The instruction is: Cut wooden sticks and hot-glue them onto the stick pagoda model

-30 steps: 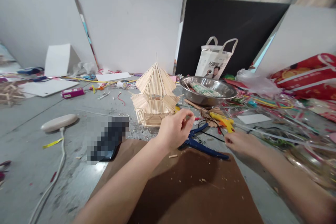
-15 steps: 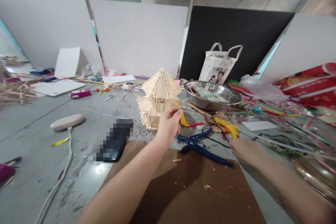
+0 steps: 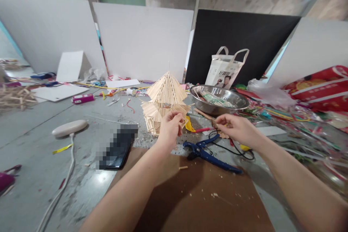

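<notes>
A: Step in hand, broadly?

B: On the grey work surface [image 3: 29,130], beyond the far edge of the brown board [image 3: 206,203]: by judgement, close two-handed fingertip work just in front of the stick model [image 3: 167,88] (tiered and peaked, pagoda-fashion).

A: And for the next move?

B: By judgement, calls for a light touch and a controlled approach from the near right side. Keep both wrists clear of the projecting lower-eave sticks.

A: Orientation of the model?

B: Upright. Long axis vertical, from broad base to apex; thin spike at the top, pointing straight up. Cannot identify a definite front face.

A: Next size down?

B: Steel bowl [image 3: 202,106], to the right of the model and farther back.

A: State of the fingers?

B: Left hand [image 3: 172,128]: before the model's lower right part, fingers curled, thumb and fingertips together. Cannot confirm contact with the model or any held part. Right hand [image 3: 240,128]: apart from the left, fingers loosely bent, thumb near forefinger. Cannot tell about any grip.

A: Smaller items?

B: Blue hand tool [image 3: 201,152], over the board's far edge. Smallest: loose stick piece [image 3: 183,168], on the board.
</notes>
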